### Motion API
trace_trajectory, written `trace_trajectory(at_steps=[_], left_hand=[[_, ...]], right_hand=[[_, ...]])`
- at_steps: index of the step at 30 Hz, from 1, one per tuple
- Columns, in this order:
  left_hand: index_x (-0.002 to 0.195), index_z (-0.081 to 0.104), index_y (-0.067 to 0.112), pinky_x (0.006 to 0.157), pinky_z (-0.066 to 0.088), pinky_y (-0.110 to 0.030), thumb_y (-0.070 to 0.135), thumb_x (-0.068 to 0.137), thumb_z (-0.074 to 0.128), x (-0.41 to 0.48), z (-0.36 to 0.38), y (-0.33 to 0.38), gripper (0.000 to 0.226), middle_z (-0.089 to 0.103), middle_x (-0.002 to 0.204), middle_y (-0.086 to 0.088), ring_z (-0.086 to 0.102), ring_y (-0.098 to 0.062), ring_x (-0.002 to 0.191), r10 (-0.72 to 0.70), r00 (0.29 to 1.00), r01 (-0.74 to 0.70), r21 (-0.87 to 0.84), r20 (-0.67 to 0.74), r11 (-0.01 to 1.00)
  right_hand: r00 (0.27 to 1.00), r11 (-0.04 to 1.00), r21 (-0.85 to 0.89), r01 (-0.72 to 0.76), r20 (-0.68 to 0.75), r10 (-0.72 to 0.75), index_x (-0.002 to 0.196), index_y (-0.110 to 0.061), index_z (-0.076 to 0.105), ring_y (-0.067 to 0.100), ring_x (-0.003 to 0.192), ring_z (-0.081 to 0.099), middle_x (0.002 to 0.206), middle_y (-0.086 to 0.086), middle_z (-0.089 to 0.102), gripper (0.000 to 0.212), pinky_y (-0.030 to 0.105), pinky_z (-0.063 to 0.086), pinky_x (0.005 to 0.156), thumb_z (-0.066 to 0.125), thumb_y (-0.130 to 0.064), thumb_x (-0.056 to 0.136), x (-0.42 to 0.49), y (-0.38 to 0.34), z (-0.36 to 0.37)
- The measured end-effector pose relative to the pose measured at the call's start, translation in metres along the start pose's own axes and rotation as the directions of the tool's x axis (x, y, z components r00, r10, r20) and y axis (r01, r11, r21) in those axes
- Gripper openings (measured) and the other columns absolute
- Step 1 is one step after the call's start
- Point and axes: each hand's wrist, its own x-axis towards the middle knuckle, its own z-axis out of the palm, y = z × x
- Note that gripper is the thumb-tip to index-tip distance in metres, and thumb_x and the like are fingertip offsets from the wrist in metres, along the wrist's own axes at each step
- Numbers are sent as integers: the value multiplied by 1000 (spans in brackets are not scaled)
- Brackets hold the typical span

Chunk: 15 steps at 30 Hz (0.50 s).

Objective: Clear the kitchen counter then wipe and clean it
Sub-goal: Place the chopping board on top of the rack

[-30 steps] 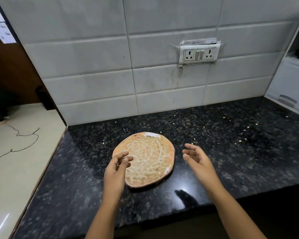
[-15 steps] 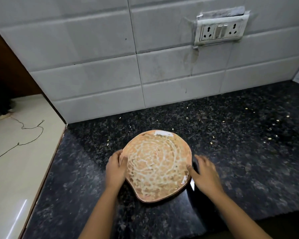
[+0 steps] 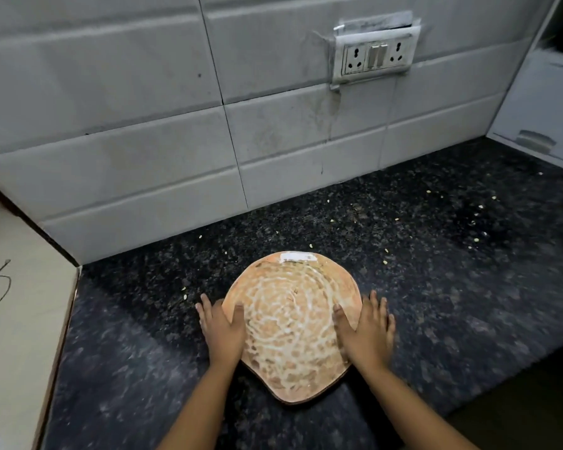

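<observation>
Now we have the plate [image 3: 290, 329] at the front middle of the speckled black stone desk [image 3: 452, 287]. It is roughly teardrop-shaped, with its long axis running away from us and the narrow end nearest. Its surface is orange-brown with white swirls, and the white label [image 3: 298, 256] at the far rim is unreadable. Our left hand [image 3: 221, 332] and right hand [image 3: 368, 332] lie spread, thumbs on top, straight fingers beside the rim.

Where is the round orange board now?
In the head view, the round orange board lies centrally on the dark counter, left hand and right hand touching its sides.
</observation>
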Motion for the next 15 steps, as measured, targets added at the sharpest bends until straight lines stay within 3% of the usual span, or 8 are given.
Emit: trace_trajectory(at_steps=[3, 6, 8, 11, 15], left_hand=[[138, 41, 3, 116, 20, -44, 33, 97, 50, -4, -1, 6, 51, 16, 158, -13, 13, -27, 146, -18, 997, 27, -137, 72, 990], [137, 39, 5, 94, 41, -38, 28, 96, 53, -10, -4, 21, 49, 45, 136, -15, 47, -34, 121, 0, 998, 11, -173, 63, 985], [136, 40, 7, 92, 44, -40, 26, 95, 54, -10, -10, 33, 48, 46, 131, -15, 50, -34, 114, 32, 997, -20, -180, 69, 983], [138, 39, 10, 97, 45, -47, 26, 93, 54, -2, -19, 55, 49, 47, 131, -13, 53, -33, 113, 77, 988, -45, -220, 136, 975], [136, 41, 14, 98, 46, -49, 32, 79, 55, 2, -26, 108, 62, 51, 128, -9, 56, -28, 110, 150, 960, -72, -311, 235, 948]], right_hand=[[997, 994, 104, -46, -52, 51, 149, -14, 26, 13, 148, -6, 161, 0, 9, 85, 32, -6, 117, 38, -68, 85, -1, -4, -2], [987, 946, 302, -119, -70, 146, 149, -16, 28, 19, 148, -1, 161, 2, 10, 80, 38, 5, 118, 49, -62, 86, -3, -6, -9], [977, 844, 512, -159, -44, 210, 146, -21, 36, 25, 145, 17, 158, 4, 20, 70, 42, 22, 115, 58, -51, 87, -6, -7, -15], [970, 644, 748, -163, 2, 243, 138, -26, 46, 22, 118, 55, 135, 1, 55, 57, 46, 45, 101, 67, -35, 86, -11, -11, -33], [975, 506, 852, -131, 17, 224, 126, -24, 52, 18, 96, 65, 111, -5, 65, 41, 39, 55, 81, 65, -17, 88, -8, -14, -83]])
